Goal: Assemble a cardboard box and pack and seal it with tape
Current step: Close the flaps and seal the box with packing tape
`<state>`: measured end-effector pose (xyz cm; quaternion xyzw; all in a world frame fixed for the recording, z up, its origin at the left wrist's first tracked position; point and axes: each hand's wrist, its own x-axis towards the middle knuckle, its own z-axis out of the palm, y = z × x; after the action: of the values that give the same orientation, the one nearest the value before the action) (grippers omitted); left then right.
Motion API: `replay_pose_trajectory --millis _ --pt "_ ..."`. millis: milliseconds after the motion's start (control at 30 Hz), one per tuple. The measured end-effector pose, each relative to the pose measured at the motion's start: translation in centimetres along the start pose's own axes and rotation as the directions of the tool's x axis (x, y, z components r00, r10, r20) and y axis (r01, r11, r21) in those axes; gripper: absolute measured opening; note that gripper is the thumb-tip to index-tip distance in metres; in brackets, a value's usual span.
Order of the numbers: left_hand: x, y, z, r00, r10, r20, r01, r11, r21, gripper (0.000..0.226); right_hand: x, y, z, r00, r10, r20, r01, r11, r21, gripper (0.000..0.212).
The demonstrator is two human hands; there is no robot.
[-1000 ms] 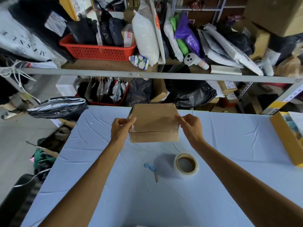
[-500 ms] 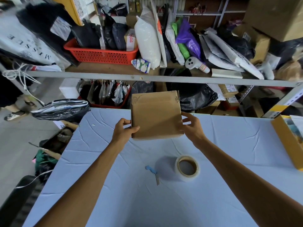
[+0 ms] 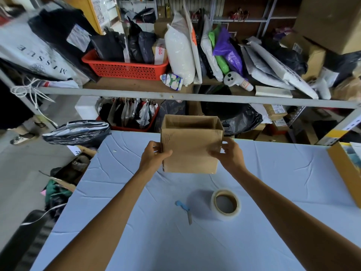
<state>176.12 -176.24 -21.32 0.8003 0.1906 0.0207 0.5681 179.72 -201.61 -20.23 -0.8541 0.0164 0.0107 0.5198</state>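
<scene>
Head view. The left hand (image 3: 154, 159) gripped the left edge of the cardboard box (image 3: 190, 151), thumb laid across the near face and fingers curled round the side wall. The right hand (image 3: 229, 156) clamped the opposite edge in mirror fashion, thumb on the near face and fingers wrapped round the right wall. Both forearms reached forward from the lower corners of the frame and converged on the box, wrists roughly level. The box sat between the two hands over the far part of the desk (image 3: 283, 173), with its open end turned upward and away from the person so that the inner walls showed; whether its lower edge touched the desk could not be told. A roll of clear tape (image 3: 225, 204) lay flat on the desk nearer the person than the right hand, beside the right forearm. A blue-handled cutter (image 3: 183, 208) lay just to the left of the roll, between the two forearms. Beyond the hands, a shelf (image 3: 175, 96) carried a red basket (image 3: 127, 70) and assorted bags.
</scene>
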Motion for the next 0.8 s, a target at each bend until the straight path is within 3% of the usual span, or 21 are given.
replay_pose_trajectory --millis 133,333,633,800 --pt "-0.2 -1.1 0.5 0.995 -0.059 0.074 0.058 0.998 0.019 0.054 0.1 1.0 0.5 0.996 0.085 0.012 -0.085 0.996 0.036 0.047" --pt "-0.2 -3.9 1.2 0.975 -0.107 0.195 0.083 0.988 0.128 0.057 0.0 3.1 1.4 0.985 0.168 0.025 -0.167 0.985 -0.039 0.047" --pt "-1.0 -6.8 1.1 0.956 -0.097 0.276 0.026 0.968 0.248 0.054 -1.7 5.1 2.3 0.970 0.244 0.003 -0.241 0.961 -0.135 0.056" --pt "-1.1 -6.7 0.4 0.934 -0.115 0.337 0.019 0.961 0.277 0.070 -2.5 4.6 2.6 0.966 0.259 -0.024 -0.260 0.959 -0.116 0.054"
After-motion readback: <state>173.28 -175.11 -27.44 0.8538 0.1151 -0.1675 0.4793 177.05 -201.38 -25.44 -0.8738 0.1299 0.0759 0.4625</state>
